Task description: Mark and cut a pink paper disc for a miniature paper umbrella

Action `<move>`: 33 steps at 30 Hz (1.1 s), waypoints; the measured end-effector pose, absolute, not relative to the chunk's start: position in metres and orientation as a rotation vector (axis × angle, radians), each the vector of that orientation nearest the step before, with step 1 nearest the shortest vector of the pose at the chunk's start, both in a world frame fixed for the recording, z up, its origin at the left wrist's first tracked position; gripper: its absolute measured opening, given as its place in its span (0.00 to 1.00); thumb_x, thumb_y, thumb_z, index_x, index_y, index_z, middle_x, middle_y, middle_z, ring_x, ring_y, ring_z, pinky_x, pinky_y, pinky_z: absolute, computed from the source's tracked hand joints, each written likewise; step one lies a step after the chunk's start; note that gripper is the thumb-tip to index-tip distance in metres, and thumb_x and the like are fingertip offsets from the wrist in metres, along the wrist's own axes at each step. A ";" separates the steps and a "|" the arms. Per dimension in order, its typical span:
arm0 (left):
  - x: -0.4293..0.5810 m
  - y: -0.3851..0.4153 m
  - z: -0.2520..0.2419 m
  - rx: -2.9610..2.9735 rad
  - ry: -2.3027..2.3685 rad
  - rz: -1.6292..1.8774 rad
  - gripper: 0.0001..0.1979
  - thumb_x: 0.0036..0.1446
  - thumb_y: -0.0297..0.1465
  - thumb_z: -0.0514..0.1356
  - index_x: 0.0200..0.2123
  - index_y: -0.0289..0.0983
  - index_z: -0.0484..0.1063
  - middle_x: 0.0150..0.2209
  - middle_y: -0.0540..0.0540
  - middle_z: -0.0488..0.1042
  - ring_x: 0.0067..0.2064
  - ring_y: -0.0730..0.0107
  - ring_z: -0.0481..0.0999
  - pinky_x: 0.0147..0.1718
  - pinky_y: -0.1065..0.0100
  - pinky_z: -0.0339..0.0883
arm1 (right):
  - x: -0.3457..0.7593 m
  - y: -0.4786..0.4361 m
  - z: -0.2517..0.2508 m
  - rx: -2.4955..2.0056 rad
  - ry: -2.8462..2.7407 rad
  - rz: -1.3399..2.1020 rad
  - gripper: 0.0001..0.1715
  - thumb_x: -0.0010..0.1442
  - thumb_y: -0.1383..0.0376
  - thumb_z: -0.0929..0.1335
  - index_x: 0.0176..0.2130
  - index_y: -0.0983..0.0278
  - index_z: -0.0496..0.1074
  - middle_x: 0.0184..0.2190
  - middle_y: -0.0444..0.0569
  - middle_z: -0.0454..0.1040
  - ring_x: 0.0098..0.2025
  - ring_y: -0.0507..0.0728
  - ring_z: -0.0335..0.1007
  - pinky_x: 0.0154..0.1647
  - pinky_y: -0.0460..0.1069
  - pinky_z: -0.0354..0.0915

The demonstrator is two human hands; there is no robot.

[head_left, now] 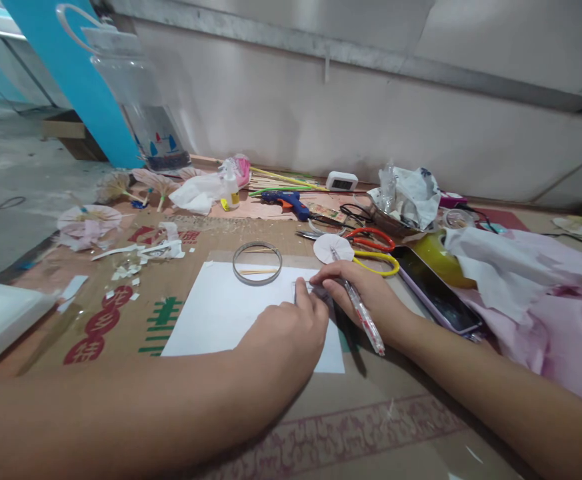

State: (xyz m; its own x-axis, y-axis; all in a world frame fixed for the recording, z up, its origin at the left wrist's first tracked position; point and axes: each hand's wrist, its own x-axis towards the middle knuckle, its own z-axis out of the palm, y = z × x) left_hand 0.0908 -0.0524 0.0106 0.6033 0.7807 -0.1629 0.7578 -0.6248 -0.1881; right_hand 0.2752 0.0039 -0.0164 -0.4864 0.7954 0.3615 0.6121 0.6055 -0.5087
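A sheet of white paper (221,300) lies on the cardboard. My left hand (285,327) rests at the paper's right side, fingers bent and pressed together over a small clear-and-grey piece (295,293), mostly hidden. In my right hand (365,290) a clear pen (365,319) with red marks lies slanted between thumb and fingers, while the fingertips meet those of the left hand. Beyond the right hand sits a round white paper disc (328,247). A grey ring (237,267) stands at the paper's far edge, with thin wooden sticks (258,271) inside it.
Orange-handled scissors (378,233) and a yellow-handled pair (388,263) lie behind the right hand. A phone (438,290) and pink cloth (545,300) are at right. Farther back are a blue glue gun (285,202) and a plastic jug (143,100). Paper scraps (128,270) lie left.
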 end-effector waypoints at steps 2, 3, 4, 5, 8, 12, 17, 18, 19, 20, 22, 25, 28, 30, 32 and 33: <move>0.090 -0.052 0.009 -2.716 -1.297 0.320 0.26 0.66 0.24 0.54 0.67 0.24 0.63 0.66 0.13 0.60 0.31 0.58 0.84 0.24 0.65 0.77 | 0.275 0.004 -0.016 -1.113 -2.260 0.417 0.07 0.69 0.63 0.67 0.44 0.60 0.75 0.39 0.48 0.81 0.40 0.57 0.76 0.42 0.50 0.69; 0.090 -0.052 0.008 -2.712 -1.292 0.305 0.26 0.67 0.24 0.54 0.67 0.24 0.63 0.65 0.13 0.61 0.30 0.58 0.84 0.24 0.65 0.77 | 0.275 0.004 -0.015 -1.119 -2.259 0.423 0.07 0.69 0.63 0.67 0.44 0.60 0.75 0.38 0.48 0.81 0.40 0.57 0.76 0.42 0.51 0.69; 0.090 -0.052 0.008 -2.708 -1.284 0.294 0.27 0.67 0.25 0.54 0.67 0.23 0.63 0.65 0.13 0.61 0.31 0.58 0.84 0.24 0.66 0.77 | 0.274 0.004 -0.015 -1.125 -2.258 0.431 0.07 0.69 0.63 0.67 0.43 0.60 0.75 0.38 0.48 0.81 0.40 0.57 0.77 0.42 0.51 0.69; 0.090 -0.052 0.008 -2.706 -1.274 0.289 0.27 0.67 0.25 0.54 0.67 0.23 0.63 0.65 0.13 0.61 0.31 0.58 0.84 0.24 0.66 0.77 | 0.274 0.004 -0.015 -1.134 -2.254 0.439 0.07 0.69 0.63 0.67 0.43 0.60 0.75 0.38 0.48 0.81 0.39 0.58 0.77 0.42 0.51 0.69; 0.090 -0.052 0.011 -2.721 -1.258 0.324 0.26 0.67 0.25 0.55 0.67 0.25 0.64 0.65 0.13 0.62 0.32 0.57 0.84 0.23 0.66 0.76 | 0.274 0.004 -0.015 -1.164 -2.207 0.477 0.06 0.69 0.62 0.67 0.44 0.59 0.74 0.39 0.48 0.81 0.40 0.58 0.78 0.43 0.53 0.70; 0.091 -0.051 0.015 -2.718 -1.251 0.346 0.25 0.66 0.24 0.55 0.65 0.25 0.66 0.65 0.13 0.61 0.31 0.58 0.84 0.23 0.66 0.76 | 0.275 0.003 -0.016 -1.157 -1.981 0.630 0.08 0.71 0.58 0.66 0.47 0.57 0.71 0.42 0.49 0.81 0.42 0.58 0.79 0.44 0.54 0.72; 0.090 -0.051 0.012 -2.696 -1.272 0.373 0.24 0.65 0.23 0.54 0.63 0.26 0.68 0.66 0.14 0.61 0.30 0.57 0.84 0.23 0.64 0.77 | 0.275 0.003 -0.014 -1.131 -1.729 0.879 0.15 0.72 0.50 0.64 0.47 0.58 0.68 0.40 0.49 0.81 0.41 0.58 0.80 0.44 0.55 0.74; 0.090 -0.051 0.012 -2.691 -1.269 0.369 0.24 0.65 0.23 0.54 0.64 0.27 0.68 0.66 0.15 0.61 0.30 0.57 0.84 0.22 0.64 0.77 | 0.275 0.004 -0.013 -1.116 -1.706 0.898 0.16 0.72 0.49 0.64 0.47 0.58 0.68 0.39 0.49 0.80 0.41 0.58 0.80 0.45 0.55 0.74; 0.090 -0.051 0.011 -2.684 -1.262 0.362 0.24 0.65 0.23 0.54 0.64 0.27 0.68 0.66 0.14 0.61 0.29 0.58 0.84 0.22 0.64 0.77 | 0.276 0.005 -0.013 -1.104 -1.686 0.909 0.16 0.72 0.49 0.64 0.47 0.58 0.68 0.39 0.49 0.80 0.41 0.57 0.80 0.45 0.55 0.74; 0.090 -0.051 0.011 -2.679 -1.255 0.359 0.25 0.65 0.23 0.54 0.64 0.27 0.67 0.66 0.14 0.61 0.29 0.58 0.83 0.22 0.64 0.77 | 0.276 0.005 -0.012 -1.096 -1.670 0.914 0.17 0.71 0.48 0.64 0.47 0.58 0.68 0.39 0.49 0.80 0.42 0.57 0.80 0.45 0.54 0.74; 0.089 -0.051 0.010 -2.674 -1.239 0.356 0.25 0.64 0.22 0.54 0.64 0.26 0.67 0.65 0.14 0.62 0.29 0.58 0.83 0.21 0.64 0.76 | 0.277 0.007 -0.012 -1.089 -1.648 0.918 0.18 0.71 0.47 0.64 0.47 0.58 0.68 0.38 0.49 0.81 0.42 0.57 0.80 0.45 0.53 0.73; 0.089 -0.051 0.010 -2.679 -1.230 0.370 0.25 0.64 0.22 0.54 0.65 0.26 0.67 0.65 0.13 0.62 0.29 0.58 0.83 0.21 0.64 0.76 | 0.278 0.008 -0.012 -1.089 -1.641 0.918 0.19 0.71 0.47 0.65 0.47 0.58 0.68 0.38 0.48 0.81 0.42 0.57 0.80 0.47 0.54 0.73; 0.089 -0.051 0.010 -2.684 -1.233 0.366 0.25 0.65 0.22 0.54 0.64 0.27 0.67 0.65 0.13 0.62 0.30 0.58 0.83 0.22 0.64 0.76 | 0.278 0.008 -0.014 -1.085 -1.633 0.932 0.20 0.71 0.46 0.65 0.48 0.58 0.68 0.39 0.49 0.81 0.43 0.57 0.80 0.48 0.54 0.73; 0.089 -0.052 0.011 -2.687 -1.237 0.352 0.25 0.64 0.22 0.54 0.64 0.27 0.67 0.65 0.13 0.63 0.30 0.59 0.83 0.23 0.64 0.76 | 0.278 0.008 -0.015 -1.076 -1.625 0.946 0.20 0.71 0.46 0.65 0.48 0.58 0.67 0.39 0.49 0.81 0.43 0.57 0.80 0.47 0.54 0.74; 0.088 -0.052 0.011 -2.693 -1.252 0.338 0.25 0.64 0.22 0.55 0.64 0.27 0.67 0.64 0.14 0.64 0.31 0.59 0.83 0.24 0.65 0.77 | 0.278 0.009 -0.016 -1.064 -1.614 0.955 0.20 0.71 0.46 0.65 0.48 0.58 0.68 0.39 0.49 0.81 0.43 0.56 0.80 0.47 0.53 0.74; 0.088 -0.053 0.012 -2.697 -1.264 0.332 0.25 0.64 0.22 0.56 0.63 0.27 0.67 0.64 0.15 0.65 0.31 0.59 0.83 0.24 0.65 0.77 | 0.278 0.009 -0.017 -1.059 -1.609 0.960 0.20 0.71 0.46 0.65 0.48 0.58 0.68 0.39 0.48 0.80 0.43 0.56 0.80 0.47 0.53 0.74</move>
State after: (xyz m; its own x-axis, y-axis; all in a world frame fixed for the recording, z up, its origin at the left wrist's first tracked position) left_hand 0.0879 -0.0527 0.0117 0.6216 0.7712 -0.1376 0.7394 -0.6356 -0.2223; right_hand 0.2780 0.0091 -0.0167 -0.1734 0.9428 0.2848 0.1973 0.3165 -0.9278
